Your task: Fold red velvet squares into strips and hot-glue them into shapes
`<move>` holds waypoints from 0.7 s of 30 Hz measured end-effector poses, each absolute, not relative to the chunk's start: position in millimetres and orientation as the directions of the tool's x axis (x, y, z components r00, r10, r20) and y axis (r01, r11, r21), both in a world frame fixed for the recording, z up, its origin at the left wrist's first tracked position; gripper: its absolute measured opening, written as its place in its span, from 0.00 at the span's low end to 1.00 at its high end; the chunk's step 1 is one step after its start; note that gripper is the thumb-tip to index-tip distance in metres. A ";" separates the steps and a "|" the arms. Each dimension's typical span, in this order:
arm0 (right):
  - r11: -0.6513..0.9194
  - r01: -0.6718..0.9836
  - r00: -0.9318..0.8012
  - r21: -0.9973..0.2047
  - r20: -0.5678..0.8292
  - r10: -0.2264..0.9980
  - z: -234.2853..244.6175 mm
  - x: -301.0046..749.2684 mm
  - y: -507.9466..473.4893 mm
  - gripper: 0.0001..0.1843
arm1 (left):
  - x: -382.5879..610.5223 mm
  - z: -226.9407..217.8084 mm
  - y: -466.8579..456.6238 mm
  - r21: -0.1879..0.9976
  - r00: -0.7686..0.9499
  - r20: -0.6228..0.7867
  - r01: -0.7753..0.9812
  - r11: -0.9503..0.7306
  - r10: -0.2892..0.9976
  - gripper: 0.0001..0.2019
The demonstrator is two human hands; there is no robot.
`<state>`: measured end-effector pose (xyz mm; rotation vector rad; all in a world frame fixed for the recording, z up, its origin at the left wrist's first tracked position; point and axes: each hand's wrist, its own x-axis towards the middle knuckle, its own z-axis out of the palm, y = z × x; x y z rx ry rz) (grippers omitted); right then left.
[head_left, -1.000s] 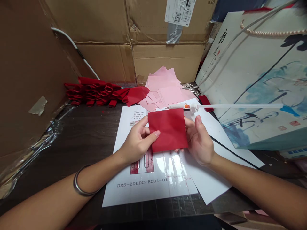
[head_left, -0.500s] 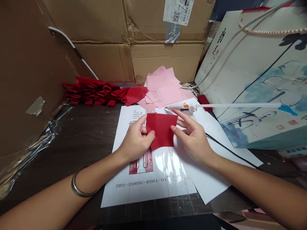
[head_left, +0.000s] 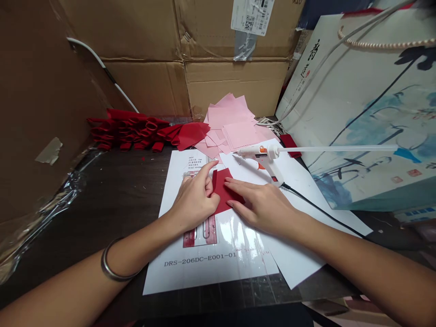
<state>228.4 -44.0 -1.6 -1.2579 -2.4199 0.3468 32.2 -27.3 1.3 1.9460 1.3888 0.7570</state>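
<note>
Head view: painted bag [head_left: 361, 141], contents hidden; right hand [head_left: 260, 200] on red sheet [head_left: 222, 193].

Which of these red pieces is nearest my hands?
The red piece on the printed sheet, its left edge turned up, between your left hand and right hand; the other red pieces lie farther back.

Left forearm [head_left: 146, 245] and right forearm [head_left: 344, 245] slanting inward, left hand [head_left: 195, 199] with index finger extended, thumb bent, right hand [head_left: 265, 204] palm down, fingers nearly straight, thumb apart
</note>
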 end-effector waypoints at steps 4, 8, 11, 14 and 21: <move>0.572 0.734 -0.549 -0.367 0.176 0.817 0.0 228.5 -43.3 0.18 | 32.6 0.4 -27.4 0.801 0.265 0.100 0.550 -0.236 0.959 0.34; 0.579 0.733 -0.556 -0.357 0.176 0.812 -0.2 228.5 -43.3 0.18 | 33.2 0.4 -27.9 0.854 0.246 0.107 0.474 -0.216 0.963 0.28; 0.573 0.739 -0.547 -0.354 0.180 0.817 -0.3 228.5 -43.9 0.19 | 32.7 1.3 -27.1 0.870 0.251 0.102 0.447 -0.208 0.963 0.21; 0.565 0.742 -0.539 -0.361 0.181 0.823 0.2 228.1 -44.6 0.20 | 32.2 1.8 -25.8 0.858 0.254 0.105 0.466 -0.217 0.962 0.16; 0.529 0.729 -0.507 -0.435 0.177 0.844 2.1 227.1 -45.7 0.18 | 33.4 2.9 -26.2 0.736 0.272 0.167 0.605 -0.303 0.948 0.16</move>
